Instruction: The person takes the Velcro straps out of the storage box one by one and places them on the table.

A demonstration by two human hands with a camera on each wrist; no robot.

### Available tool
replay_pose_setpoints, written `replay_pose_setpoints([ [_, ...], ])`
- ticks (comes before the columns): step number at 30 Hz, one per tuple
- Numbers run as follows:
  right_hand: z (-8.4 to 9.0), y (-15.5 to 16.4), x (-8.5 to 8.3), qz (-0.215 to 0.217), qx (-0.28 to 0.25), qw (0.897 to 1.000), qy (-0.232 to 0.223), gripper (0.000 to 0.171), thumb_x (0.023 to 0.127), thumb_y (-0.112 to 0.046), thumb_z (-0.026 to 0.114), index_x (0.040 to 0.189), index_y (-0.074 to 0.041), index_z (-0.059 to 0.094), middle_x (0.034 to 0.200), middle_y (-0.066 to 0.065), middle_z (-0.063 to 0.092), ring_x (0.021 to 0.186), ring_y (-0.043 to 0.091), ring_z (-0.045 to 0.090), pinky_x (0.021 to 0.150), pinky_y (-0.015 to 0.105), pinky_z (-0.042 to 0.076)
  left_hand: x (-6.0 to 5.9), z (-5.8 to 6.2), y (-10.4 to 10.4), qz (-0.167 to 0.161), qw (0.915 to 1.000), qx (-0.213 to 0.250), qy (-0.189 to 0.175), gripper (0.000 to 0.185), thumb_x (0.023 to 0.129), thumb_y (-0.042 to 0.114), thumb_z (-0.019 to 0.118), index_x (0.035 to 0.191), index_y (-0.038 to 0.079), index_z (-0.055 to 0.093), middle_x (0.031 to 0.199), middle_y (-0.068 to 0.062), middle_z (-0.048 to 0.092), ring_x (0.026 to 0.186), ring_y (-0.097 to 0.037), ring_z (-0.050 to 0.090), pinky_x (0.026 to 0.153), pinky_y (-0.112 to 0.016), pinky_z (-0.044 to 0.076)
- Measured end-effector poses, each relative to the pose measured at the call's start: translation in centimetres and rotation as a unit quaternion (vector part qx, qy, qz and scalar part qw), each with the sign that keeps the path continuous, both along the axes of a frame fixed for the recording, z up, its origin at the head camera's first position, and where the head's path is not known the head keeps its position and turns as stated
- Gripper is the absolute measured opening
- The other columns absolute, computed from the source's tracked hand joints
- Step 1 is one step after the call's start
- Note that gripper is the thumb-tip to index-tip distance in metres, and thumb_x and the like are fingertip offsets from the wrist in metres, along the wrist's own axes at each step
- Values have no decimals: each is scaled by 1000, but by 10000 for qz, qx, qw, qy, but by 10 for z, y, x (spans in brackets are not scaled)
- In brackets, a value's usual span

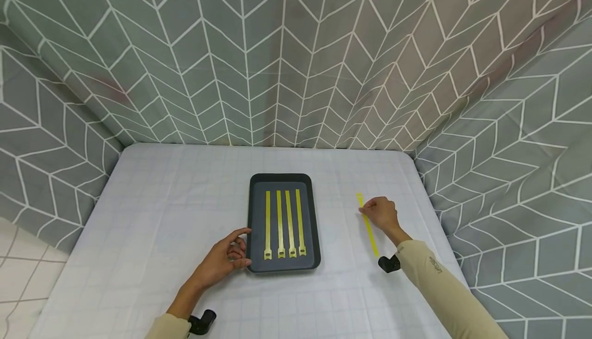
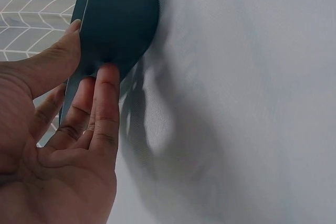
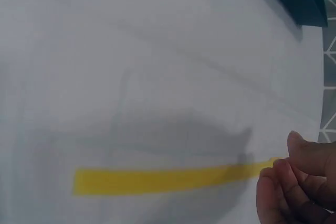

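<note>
A dark grey rectangular tray [image 1: 283, 265] lies on the white-covered table, with several yellow hook-and-loop cable ties [image 1: 279, 221] side by side in it, slotted heads toward the person. At the tray's near left edge, my left hand [image 1: 222, 259] holds the rim; in the left wrist view its thumb [image 2: 65, 51] and fingertips [image 2: 108, 72] meet the tray wall [image 2: 118, 19]. To the right of the tray, my right hand [image 1: 381, 213] pinches another yellow cable tie [image 1: 371, 233] near its far end. The right wrist view shows this tie [image 3: 142, 181] stretching away from the fingertips.
White cloth [image 1: 176, 200] covers the table. Grey curtains [image 1: 263, 72] with white chevron lines stand behind and at both sides. A black wrist device [image 1: 202, 322] sits by the left sleeve, another [image 1: 389, 263] by the right. Pale floor tiles [image 1: 23, 272] show at lower left.
</note>
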State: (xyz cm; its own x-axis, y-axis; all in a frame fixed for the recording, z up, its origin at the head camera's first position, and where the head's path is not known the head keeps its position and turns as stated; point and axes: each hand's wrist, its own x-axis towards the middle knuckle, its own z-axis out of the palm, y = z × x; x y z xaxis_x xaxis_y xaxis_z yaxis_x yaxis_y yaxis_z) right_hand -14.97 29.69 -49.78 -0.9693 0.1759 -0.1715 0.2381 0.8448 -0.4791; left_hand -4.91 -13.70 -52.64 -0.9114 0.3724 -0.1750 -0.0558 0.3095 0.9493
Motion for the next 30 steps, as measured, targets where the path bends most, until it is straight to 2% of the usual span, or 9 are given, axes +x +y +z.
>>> replay_pose_setpoints([
  [5, 10, -13, -2, 256, -133, 9995, 82, 20, 88, -17, 77, 93, 2, 72, 92, 17, 74, 83, 29, 69, 69, 37, 52, 0, 0, -1, -6, 10000, 40, -5, 77, 82, 0, 80, 149, 6, 42, 107, -19, 55, 81, -13, 60, 70, -26, 53],
  [11, 20, -29, -5, 635, -301, 9974, 151, 21, 87, -14, 77, 98, 3, 72, 91, 17, 75, 83, 30, 71, 69, 39, 55, 0, 0, -3, -11, 10000, 31, -17, 77, 82, 1, 80, 149, 6, 42, 108, -20, 54, 81, -13, 60, 70, -25, 53],
  [19, 19, -43, -10, 906, -435, 9949, 82, 22, 86, -10, 78, 102, 4, 72, 94, 15, 74, 87, 28, 71, 75, 41, 55, 2, -5, -2, -121, 9998, 142, -14, 77, 83, 3, 79, 149, 4, 41, 108, -20, 53, 82, -11, 61, 70, -26, 53],
  [30, 22, -73, -23, 1407, -564, 9884, 61, 26, 84, -10, 80, 106, 1, 72, 103, 16, 74, 93, 30, 72, 81, 44, 56, 1, -4, -5, -64, 9997, 255, -2, 77, 83, 3, 80, 149, 6, 42, 108, -19, 53, 82, -13, 61, 71, -25, 53],
])
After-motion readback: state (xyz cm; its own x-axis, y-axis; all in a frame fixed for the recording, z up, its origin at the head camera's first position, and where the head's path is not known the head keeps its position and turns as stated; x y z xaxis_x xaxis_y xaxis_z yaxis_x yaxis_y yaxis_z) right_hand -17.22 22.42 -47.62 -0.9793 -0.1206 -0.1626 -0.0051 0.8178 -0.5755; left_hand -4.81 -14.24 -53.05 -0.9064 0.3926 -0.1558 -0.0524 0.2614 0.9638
